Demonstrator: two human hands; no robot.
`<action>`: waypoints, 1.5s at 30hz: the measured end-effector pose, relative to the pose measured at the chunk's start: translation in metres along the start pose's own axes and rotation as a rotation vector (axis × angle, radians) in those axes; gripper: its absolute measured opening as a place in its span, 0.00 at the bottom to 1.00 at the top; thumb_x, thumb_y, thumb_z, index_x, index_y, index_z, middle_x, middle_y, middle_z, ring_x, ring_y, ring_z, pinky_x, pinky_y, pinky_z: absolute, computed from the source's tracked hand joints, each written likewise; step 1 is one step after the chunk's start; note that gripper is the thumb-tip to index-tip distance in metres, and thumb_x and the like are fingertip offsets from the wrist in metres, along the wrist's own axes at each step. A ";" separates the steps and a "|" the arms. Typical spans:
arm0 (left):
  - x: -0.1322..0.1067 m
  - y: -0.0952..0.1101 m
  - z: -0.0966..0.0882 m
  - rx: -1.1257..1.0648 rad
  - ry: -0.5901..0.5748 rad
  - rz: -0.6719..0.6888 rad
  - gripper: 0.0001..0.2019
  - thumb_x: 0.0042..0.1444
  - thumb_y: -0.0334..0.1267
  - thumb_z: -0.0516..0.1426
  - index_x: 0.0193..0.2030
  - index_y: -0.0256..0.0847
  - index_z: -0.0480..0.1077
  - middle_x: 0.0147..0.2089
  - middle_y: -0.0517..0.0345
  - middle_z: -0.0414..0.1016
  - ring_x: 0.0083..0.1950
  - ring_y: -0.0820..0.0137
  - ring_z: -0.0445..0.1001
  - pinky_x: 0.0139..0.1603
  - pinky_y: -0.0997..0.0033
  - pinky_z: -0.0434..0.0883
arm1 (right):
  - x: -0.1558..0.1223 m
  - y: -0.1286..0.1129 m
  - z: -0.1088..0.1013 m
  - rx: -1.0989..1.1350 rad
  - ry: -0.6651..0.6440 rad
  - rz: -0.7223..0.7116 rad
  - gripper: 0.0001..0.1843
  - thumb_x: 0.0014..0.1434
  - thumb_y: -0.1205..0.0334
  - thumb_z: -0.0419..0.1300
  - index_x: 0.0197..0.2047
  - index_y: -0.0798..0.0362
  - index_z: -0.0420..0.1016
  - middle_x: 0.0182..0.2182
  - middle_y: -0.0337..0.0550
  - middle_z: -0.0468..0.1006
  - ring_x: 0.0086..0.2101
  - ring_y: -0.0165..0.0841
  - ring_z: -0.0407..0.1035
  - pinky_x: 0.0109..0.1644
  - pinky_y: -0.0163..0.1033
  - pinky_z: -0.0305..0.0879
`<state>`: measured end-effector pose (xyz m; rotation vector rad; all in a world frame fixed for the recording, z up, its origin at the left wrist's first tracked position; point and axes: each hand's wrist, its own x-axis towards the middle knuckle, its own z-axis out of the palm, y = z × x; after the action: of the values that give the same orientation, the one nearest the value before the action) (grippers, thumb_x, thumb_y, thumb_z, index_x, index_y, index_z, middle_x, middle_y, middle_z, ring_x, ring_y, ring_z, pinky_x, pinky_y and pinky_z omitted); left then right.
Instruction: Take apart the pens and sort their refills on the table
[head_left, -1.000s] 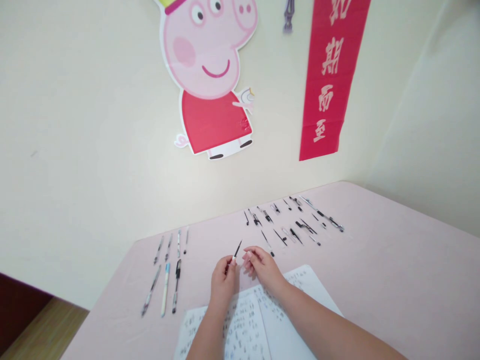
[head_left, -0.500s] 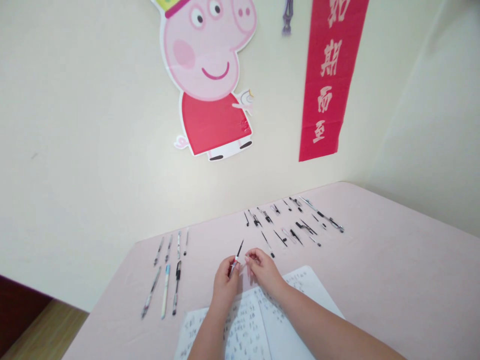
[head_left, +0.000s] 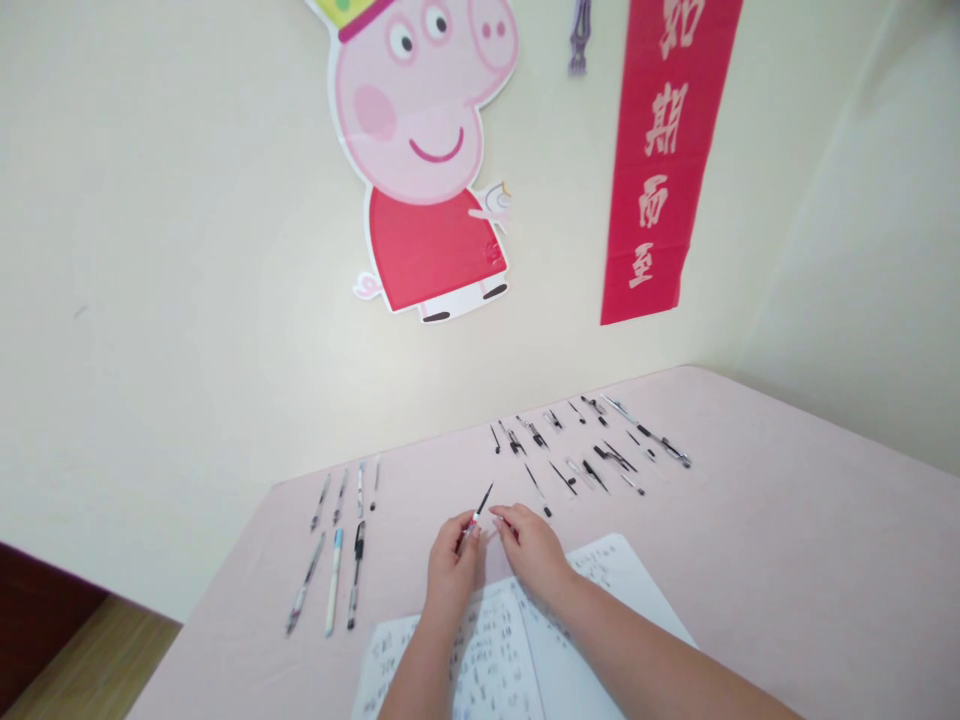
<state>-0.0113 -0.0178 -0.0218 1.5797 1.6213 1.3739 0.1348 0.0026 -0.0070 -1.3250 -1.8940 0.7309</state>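
My left hand (head_left: 450, 560) is closed around a slim pen (head_left: 484, 500), its dark pointed end sticking up to the right and a red-and-white patch showing near the fingers. Just to the right, my right hand (head_left: 531, 548) has thumb and forefinger pinched close together near the pen. What lies between those fingers, if anything, is too small to make out. Both hands are above the near part of the table, over the top edge of handwritten sheets (head_left: 487, 665).
Whole pens (head_left: 354, 580) lie in two rows on the left of the pink table (head_left: 787, 560). Several taken-apart pen pieces (head_left: 592, 475) are spread at the back right. Behind stands a wall with a cartoon pig cutout (head_left: 439, 250) and a red banner (head_left: 649, 200).
My right thumb and fingertips have shifted slightly and lie flatter. My left hand keeps its hold on the pen, which leans a bit more to the right. The view has moved a little.
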 end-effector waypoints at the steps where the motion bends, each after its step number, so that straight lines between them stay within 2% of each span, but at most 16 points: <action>1: 0.000 -0.001 0.000 0.006 0.009 0.011 0.13 0.50 0.41 0.55 0.40 0.38 0.72 0.40 0.51 0.75 0.42 0.66 0.72 0.45 0.64 0.68 | 0.000 -0.001 -0.001 -0.034 -0.005 0.001 0.17 0.60 0.64 0.47 0.47 0.52 0.73 0.36 0.45 0.75 0.38 0.33 0.69 0.44 0.36 0.61; 4: 0.000 -0.003 -0.001 0.021 0.028 0.025 0.12 0.50 0.40 0.54 0.40 0.38 0.72 0.40 0.51 0.75 0.43 0.65 0.72 0.46 0.63 0.68 | -0.002 -0.005 -0.002 -0.145 -0.012 0.007 0.17 0.58 0.65 0.50 0.50 0.51 0.70 0.37 0.45 0.73 0.36 0.33 0.69 0.40 0.35 0.61; 8: 0.000 -0.006 -0.001 0.039 0.043 0.042 0.11 0.51 0.39 0.54 0.40 0.39 0.72 0.39 0.52 0.75 0.43 0.65 0.72 0.46 0.62 0.69 | -0.004 -0.005 0.000 -0.206 -0.013 -0.008 0.15 0.57 0.65 0.51 0.47 0.49 0.71 0.36 0.44 0.72 0.35 0.33 0.69 0.39 0.35 0.61; 13: 0.000 -0.007 -0.002 0.089 0.051 0.081 0.11 0.52 0.38 0.53 0.39 0.39 0.72 0.38 0.52 0.75 0.41 0.66 0.72 0.45 0.63 0.69 | -0.003 0.000 0.001 -0.053 0.079 -0.018 0.13 0.55 0.67 0.52 0.43 0.53 0.70 0.39 0.45 0.71 0.38 0.33 0.68 0.42 0.36 0.61; 19: 0.000 -0.002 -0.006 0.173 0.119 0.142 0.11 0.52 0.35 0.51 0.39 0.39 0.72 0.38 0.51 0.72 0.41 0.65 0.71 0.43 0.62 0.69 | -0.001 0.002 -0.001 0.088 0.135 -0.085 0.11 0.53 0.70 0.51 0.39 0.53 0.70 0.35 0.43 0.72 0.33 0.32 0.66 0.39 0.37 0.63; 22: 0.000 -0.001 -0.007 0.204 0.115 0.156 0.11 0.51 0.33 0.50 0.39 0.39 0.72 0.37 0.52 0.71 0.41 0.65 0.71 0.43 0.62 0.70 | -0.002 0.001 0.001 0.180 0.117 -0.158 0.16 0.54 0.71 0.50 0.43 0.52 0.71 0.36 0.43 0.73 0.36 0.32 0.68 0.42 0.38 0.64; 25: -0.001 0.001 -0.006 0.223 0.088 0.178 0.12 0.51 0.32 0.50 0.39 0.39 0.72 0.36 0.52 0.71 0.40 0.66 0.71 0.41 0.63 0.70 | -0.002 0.000 0.003 0.260 0.060 -0.216 0.21 0.55 0.71 0.49 0.51 0.50 0.69 0.43 0.44 0.74 0.43 0.32 0.68 0.48 0.40 0.64; 29: -0.001 0.005 -0.006 0.226 0.048 0.198 0.12 0.51 0.32 0.50 0.39 0.39 0.72 0.35 0.53 0.71 0.38 0.66 0.71 0.39 0.64 0.70 | -0.002 -0.001 0.004 0.310 0.029 -0.256 0.23 0.55 0.71 0.49 0.53 0.50 0.69 0.46 0.45 0.73 0.46 0.33 0.67 0.52 0.42 0.62; 32: -0.001 0.008 -0.006 0.229 0.039 0.188 0.12 0.51 0.32 0.50 0.39 0.40 0.72 0.35 0.53 0.71 0.39 0.66 0.71 0.39 0.64 0.70 | -0.001 -0.002 0.002 0.333 0.077 -0.193 0.21 0.56 0.69 0.49 0.52 0.51 0.69 0.44 0.46 0.73 0.43 0.33 0.68 0.47 0.39 0.65; 35: -0.002 0.009 -0.007 0.227 0.043 0.163 0.12 0.51 0.32 0.50 0.39 0.40 0.73 0.35 0.53 0.71 0.39 0.65 0.71 0.40 0.64 0.69 | 0.001 0.002 -0.002 0.345 0.186 -0.082 0.22 0.58 0.66 0.47 0.55 0.52 0.66 0.47 0.49 0.70 0.40 0.32 0.67 0.41 0.37 0.67; 40: -0.003 0.009 -0.007 0.179 0.067 0.133 0.12 0.51 0.33 0.51 0.39 0.40 0.73 0.36 0.53 0.71 0.40 0.66 0.71 0.42 0.64 0.69 | 0.005 0.011 -0.005 0.346 0.349 0.043 0.25 0.59 0.61 0.47 0.60 0.51 0.57 0.49 0.49 0.66 0.41 0.32 0.66 0.45 0.39 0.65; 45: 0.000 0.000 -0.003 0.127 0.104 0.075 0.13 0.49 0.35 0.53 0.41 0.37 0.72 0.36 0.52 0.70 0.40 0.66 0.70 0.42 0.63 0.69 | 0.005 0.009 -0.005 0.415 0.355 0.041 0.20 0.60 0.58 0.47 0.54 0.52 0.61 0.44 0.48 0.67 0.41 0.33 0.66 0.41 0.37 0.66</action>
<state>-0.0142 -0.0189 -0.0208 1.6823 1.7580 1.4380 0.1425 0.0104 -0.0104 -1.1408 -1.3511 0.7974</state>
